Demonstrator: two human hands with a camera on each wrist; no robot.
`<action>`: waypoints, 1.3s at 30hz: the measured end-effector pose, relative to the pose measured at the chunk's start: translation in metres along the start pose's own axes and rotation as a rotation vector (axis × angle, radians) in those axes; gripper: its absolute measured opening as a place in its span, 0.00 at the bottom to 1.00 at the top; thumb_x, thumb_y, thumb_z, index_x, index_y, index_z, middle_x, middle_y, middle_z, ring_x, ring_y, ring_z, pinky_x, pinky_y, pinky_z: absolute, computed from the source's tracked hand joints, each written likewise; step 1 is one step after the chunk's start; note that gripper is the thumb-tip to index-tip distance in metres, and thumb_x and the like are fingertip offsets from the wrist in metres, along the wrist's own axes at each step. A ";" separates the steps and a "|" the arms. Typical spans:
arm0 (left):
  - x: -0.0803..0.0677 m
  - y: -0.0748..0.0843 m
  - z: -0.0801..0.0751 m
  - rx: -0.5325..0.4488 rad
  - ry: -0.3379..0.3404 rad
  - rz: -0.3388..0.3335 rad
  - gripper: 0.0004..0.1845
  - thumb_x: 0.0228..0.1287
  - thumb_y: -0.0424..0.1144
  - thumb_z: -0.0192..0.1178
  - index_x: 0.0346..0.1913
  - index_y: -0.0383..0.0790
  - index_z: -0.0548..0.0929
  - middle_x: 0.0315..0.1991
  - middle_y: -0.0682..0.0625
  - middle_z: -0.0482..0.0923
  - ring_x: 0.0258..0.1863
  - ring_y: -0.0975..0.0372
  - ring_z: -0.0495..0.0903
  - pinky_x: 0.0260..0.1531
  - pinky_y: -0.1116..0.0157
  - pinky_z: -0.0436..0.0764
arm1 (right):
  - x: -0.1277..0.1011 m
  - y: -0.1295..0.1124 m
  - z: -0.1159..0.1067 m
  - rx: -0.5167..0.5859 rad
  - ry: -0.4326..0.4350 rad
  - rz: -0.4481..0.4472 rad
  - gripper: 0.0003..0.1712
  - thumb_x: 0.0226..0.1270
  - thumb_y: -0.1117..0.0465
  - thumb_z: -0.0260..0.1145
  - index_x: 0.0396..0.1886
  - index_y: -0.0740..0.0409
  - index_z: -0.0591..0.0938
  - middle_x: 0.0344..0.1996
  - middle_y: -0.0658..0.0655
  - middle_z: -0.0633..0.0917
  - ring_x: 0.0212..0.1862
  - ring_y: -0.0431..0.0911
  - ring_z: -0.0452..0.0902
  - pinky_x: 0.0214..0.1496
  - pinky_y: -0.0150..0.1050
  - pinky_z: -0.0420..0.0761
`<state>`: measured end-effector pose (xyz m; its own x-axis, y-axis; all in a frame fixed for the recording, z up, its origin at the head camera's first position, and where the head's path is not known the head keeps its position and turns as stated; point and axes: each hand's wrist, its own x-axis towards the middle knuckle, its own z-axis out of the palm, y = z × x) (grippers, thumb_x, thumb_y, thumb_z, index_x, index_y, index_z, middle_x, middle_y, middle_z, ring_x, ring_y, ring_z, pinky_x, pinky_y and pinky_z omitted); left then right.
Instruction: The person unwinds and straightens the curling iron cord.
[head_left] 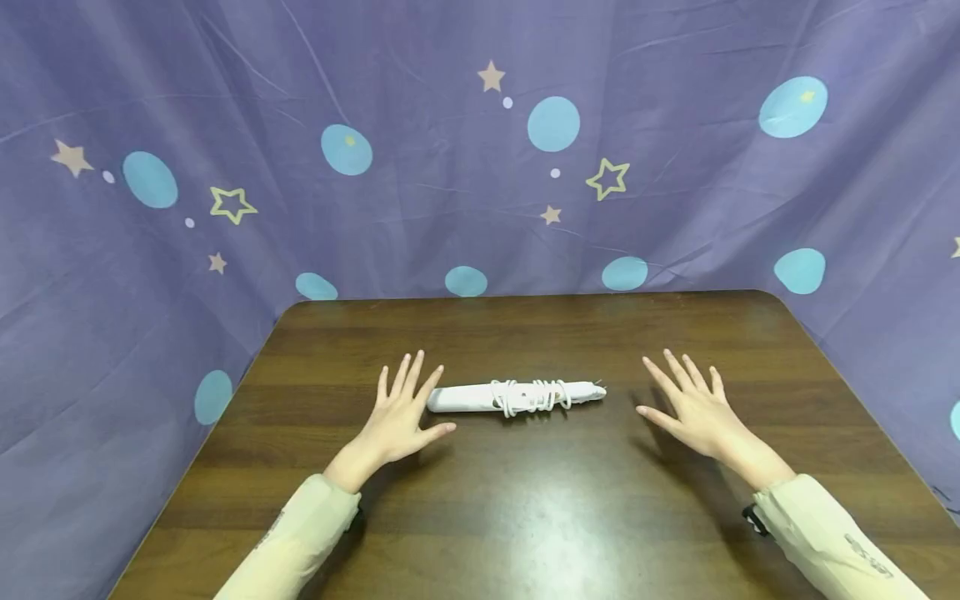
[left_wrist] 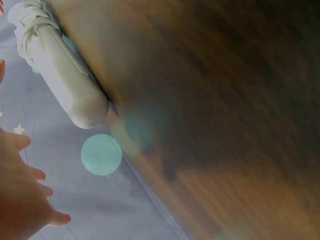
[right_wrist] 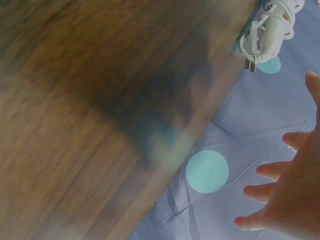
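Note:
A slim white hair straightener (head_left: 465, 399) lies crosswise on the table, its white cord (head_left: 508, 398) wound several times around the middle. The left wrist view shows its smooth rounded end; in the right wrist view a two-pin plug (right_wrist: 251, 44) hangs by the other end. My left hand (head_left: 397, 422) is spread flat, palm down, beside the rounded left end, thumb pointing inward. Farther off, to the right of the plug end, my right hand (head_left: 697, 417) also has its fingers fanned out. Neither hand holds anything.
The brown wood-grain table (head_left: 480, 500) has rounded far corners and a bright reflection near the front. A purple curtain (head_left: 420, 200) with blue spots and stars hangs behind it and along both sides. Light sleeves (head_left: 300, 525) cover both forearms.

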<state>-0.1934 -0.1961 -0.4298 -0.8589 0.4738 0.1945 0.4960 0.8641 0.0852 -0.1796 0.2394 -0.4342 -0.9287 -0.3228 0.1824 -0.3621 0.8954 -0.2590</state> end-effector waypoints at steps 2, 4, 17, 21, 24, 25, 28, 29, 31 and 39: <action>0.001 0.000 -0.001 -0.003 0.006 0.020 0.45 0.52 0.65 0.50 0.68 0.45 0.50 0.69 0.40 0.32 0.67 0.49 0.32 0.57 0.42 0.35 | 0.003 -0.002 0.000 0.026 -0.017 -0.005 0.42 0.60 0.39 0.52 0.69 0.44 0.48 0.66 0.67 0.50 0.64 0.67 0.44 0.56 0.67 0.37; 0.002 0.000 -0.001 -0.008 0.020 0.041 0.45 0.53 0.64 0.51 0.68 0.44 0.51 0.69 0.39 0.34 0.67 0.48 0.34 0.58 0.43 0.36 | 0.007 -0.004 0.000 0.069 -0.043 -0.004 0.41 0.60 0.39 0.51 0.69 0.45 0.48 0.66 0.68 0.50 0.64 0.67 0.44 0.56 0.67 0.37; 0.018 0.001 0.000 -0.160 0.037 0.084 0.40 0.54 0.54 0.58 0.65 0.37 0.58 0.66 0.36 0.48 0.65 0.47 0.49 0.60 0.50 0.49 | 0.031 -0.007 0.012 0.383 -0.052 -0.100 0.37 0.59 0.50 0.60 0.64 0.62 0.60 0.60 0.67 0.64 0.61 0.62 0.58 0.57 0.57 0.58; 0.024 0.004 0.002 -0.224 0.047 0.090 0.37 0.54 0.51 0.60 0.63 0.36 0.62 0.63 0.34 0.57 0.61 0.45 0.58 0.57 0.48 0.57 | 0.036 -0.010 0.016 0.446 -0.050 -0.102 0.34 0.57 0.56 0.62 0.60 0.66 0.64 0.56 0.67 0.69 0.56 0.61 0.66 0.54 0.54 0.65; 0.027 0.005 0.005 -0.248 0.044 0.082 0.35 0.54 0.50 0.60 0.62 0.36 0.64 0.60 0.35 0.61 0.59 0.46 0.62 0.55 0.48 0.60 | 0.039 -0.012 0.020 0.497 -0.061 -0.099 0.31 0.57 0.60 0.63 0.58 0.69 0.66 0.53 0.69 0.72 0.52 0.61 0.70 0.51 0.53 0.67; 0.028 0.005 0.006 -0.255 0.044 0.082 0.34 0.54 0.49 0.60 0.61 0.36 0.65 0.60 0.35 0.62 0.58 0.46 0.63 0.54 0.48 0.61 | 0.040 -0.013 0.021 0.512 -0.064 -0.097 0.30 0.56 0.62 0.63 0.57 0.70 0.66 0.52 0.69 0.73 0.51 0.61 0.71 0.51 0.53 0.68; 0.030 0.006 0.009 -0.271 0.052 0.083 0.33 0.53 0.48 0.61 0.60 0.36 0.67 0.58 0.36 0.65 0.56 0.47 0.66 0.53 0.48 0.63 | 0.042 -0.016 0.025 0.537 -0.068 -0.098 0.29 0.56 0.65 0.63 0.56 0.72 0.67 0.49 0.70 0.75 0.49 0.61 0.72 0.50 0.52 0.69; 0.030 0.006 0.010 -0.274 0.056 0.085 0.32 0.53 0.48 0.62 0.59 0.36 0.68 0.57 0.36 0.65 0.55 0.47 0.66 0.52 0.48 0.63 | 0.043 -0.016 0.026 0.544 -0.068 -0.098 0.28 0.56 0.66 0.63 0.55 0.73 0.67 0.49 0.70 0.75 0.49 0.61 0.72 0.49 0.52 0.70; 0.030 0.006 0.012 -0.285 0.064 0.091 0.32 0.51 0.47 0.63 0.58 0.35 0.69 0.56 0.36 0.67 0.54 0.47 0.68 0.51 0.48 0.64 | 0.044 -0.018 0.027 0.566 -0.072 -0.102 0.27 0.55 0.67 0.63 0.54 0.74 0.68 0.47 0.71 0.75 0.48 0.61 0.73 0.48 0.51 0.71; 0.035 0.008 0.019 -0.303 0.041 0.089 0.29 0.51 0.45 0.63 0.55 0.34 0.72 0.52 0.39 0.71 0.51 0.49 0.71 0.50 0.51 0.67 | 0.050 -0.017 0.034 0.681 -0.102 -0.040 0.23 0.54 0.70 0.62 0.50 0.76 0.70 0.44 0.72 0.77 0.43 0.59 0.77 0.42 0.44 0.76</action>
<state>-0.2218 -0.1700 -0.4407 -0.8078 0.5327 0.2525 0.5894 0.7269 0.3524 -0.2227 0.1973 -0.4525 -0.9043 -0.4088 0.1229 -0.3347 0.5004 -0.7985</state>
